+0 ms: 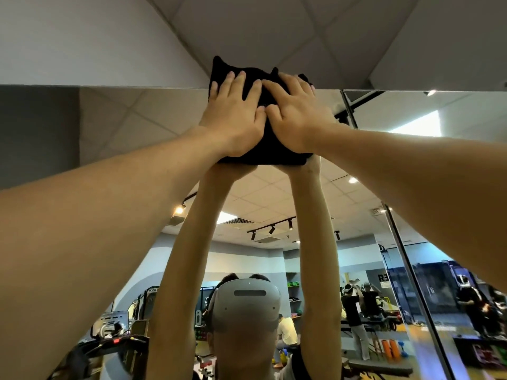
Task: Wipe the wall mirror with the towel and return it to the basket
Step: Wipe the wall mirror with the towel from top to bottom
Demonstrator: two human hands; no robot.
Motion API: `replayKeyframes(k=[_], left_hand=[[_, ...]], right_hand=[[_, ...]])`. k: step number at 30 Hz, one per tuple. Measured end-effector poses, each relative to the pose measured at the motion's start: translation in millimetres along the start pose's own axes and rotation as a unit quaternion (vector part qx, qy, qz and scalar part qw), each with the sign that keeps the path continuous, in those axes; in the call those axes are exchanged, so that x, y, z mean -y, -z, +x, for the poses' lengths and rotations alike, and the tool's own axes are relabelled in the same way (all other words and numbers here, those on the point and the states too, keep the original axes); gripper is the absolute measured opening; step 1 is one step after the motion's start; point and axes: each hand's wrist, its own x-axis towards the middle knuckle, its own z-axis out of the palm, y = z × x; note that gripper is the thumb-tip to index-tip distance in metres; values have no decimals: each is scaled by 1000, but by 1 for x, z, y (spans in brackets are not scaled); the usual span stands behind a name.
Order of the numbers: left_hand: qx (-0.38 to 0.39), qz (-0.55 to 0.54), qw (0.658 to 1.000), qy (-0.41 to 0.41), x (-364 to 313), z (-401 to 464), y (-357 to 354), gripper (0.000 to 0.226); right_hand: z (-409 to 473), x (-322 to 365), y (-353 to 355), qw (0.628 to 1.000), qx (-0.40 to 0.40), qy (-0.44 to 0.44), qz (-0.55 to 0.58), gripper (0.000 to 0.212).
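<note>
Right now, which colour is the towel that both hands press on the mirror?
Black. The towel shows best in the head view.

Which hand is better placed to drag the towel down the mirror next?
Neither clearly: left hand and right hand both press flat on the towel at the mirror top edge.

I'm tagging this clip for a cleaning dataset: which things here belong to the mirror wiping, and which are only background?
Job:
black towel
wall mirror
left hand and right hand, pressing the towel flat at the mirror's top edge

Background:
ceiling tiles
reflected gym room and people
reflected headset
</note>
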Motion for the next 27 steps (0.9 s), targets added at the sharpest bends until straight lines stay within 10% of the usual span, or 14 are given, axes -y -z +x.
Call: replayKeyframes(k=[27], left_hand=[[17, -19, 1000, 10, -93, -13, -17, 60]], right_hand=[[-52, -77, 24, 1000, 8, 8, 28, 62]])
